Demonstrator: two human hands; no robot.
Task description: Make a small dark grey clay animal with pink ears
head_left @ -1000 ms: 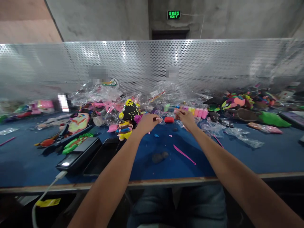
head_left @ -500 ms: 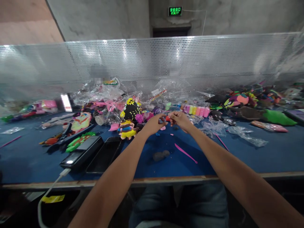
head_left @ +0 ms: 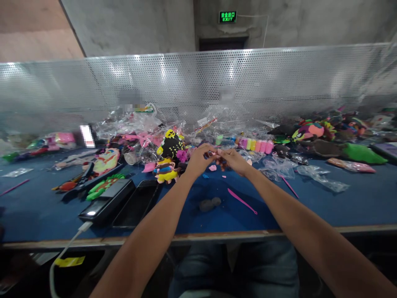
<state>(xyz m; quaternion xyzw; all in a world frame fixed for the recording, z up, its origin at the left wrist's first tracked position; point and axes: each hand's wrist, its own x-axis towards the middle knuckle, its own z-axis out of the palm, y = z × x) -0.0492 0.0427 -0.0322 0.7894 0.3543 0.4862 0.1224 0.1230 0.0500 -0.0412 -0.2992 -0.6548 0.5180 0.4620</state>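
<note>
Left hand [head_left: 199,159] and right hand [head_left: 235,160] — close together (pink lump [head_left: 212,168] nearby)

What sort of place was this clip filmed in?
Probably a craft workroom: the blue table holds a pink knife-shaped tool and clay-like figures, while a green exit sign on the concrete wall suggests a public or work building.

The bench [head_left: 189,215] is viewed forward and down from the head. Left hand [head_left: 200,159] and right hand [head_left: 233,160] are seen near, the perforated screen [head_left: 279,82] beyond.
</note>
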